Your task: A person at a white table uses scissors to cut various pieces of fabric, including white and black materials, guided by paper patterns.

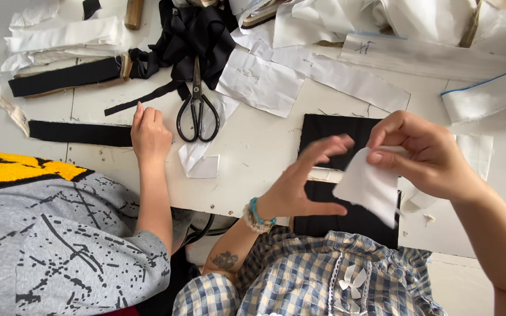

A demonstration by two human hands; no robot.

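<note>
White patch (369, 186) pinched in the right hand (426, 153), above the black cloth (335, 131).
To handle it well, grip near the top edge so the patch hangs flat and square. Left hand (300, 184) is spread, fingers curled, just left of the patch and not touching it. Scissors (197, 111) lie well left of the black cloth, beside another person's hand (149, 136).
</note>
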